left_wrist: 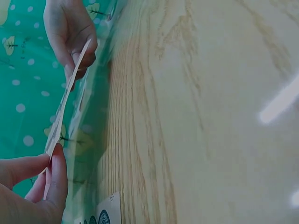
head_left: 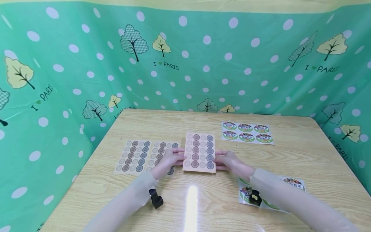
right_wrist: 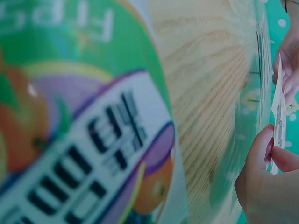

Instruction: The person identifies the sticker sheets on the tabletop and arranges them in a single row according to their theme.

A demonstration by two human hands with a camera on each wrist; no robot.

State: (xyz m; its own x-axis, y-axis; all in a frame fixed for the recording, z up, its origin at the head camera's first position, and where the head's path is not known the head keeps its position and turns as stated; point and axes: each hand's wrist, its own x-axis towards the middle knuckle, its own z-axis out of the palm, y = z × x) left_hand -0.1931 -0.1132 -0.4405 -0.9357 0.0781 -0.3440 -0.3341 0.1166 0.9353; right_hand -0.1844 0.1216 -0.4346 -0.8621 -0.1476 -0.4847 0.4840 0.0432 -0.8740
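An outer sheet of round stickers and a matching inner sheet lie side by side at nine o'clock on a wood-grain counter, the inner one partly hidden by the left hand. That hand pinches the nine o'clock edge of a cream sticker sheet, thumb and fingers on opposite faces. The cream sheet is held at center, tilted and off the counter, and looks slightly bowed in the left wrist view. The right hand clamps its three o'clock edge. Beyond, toward two o'clock, lies a far sheet of fruit labels; toward four, a near fruit-label sheet sits partly beneath the right sleeve. The hazards, by judgment: hands pressing inward could buckle or crease the thin sheet, uneven pinching could let one edge slip, the left hand could nudge the inner sheet, and a dropping right sleeve could drag the near labels askew.
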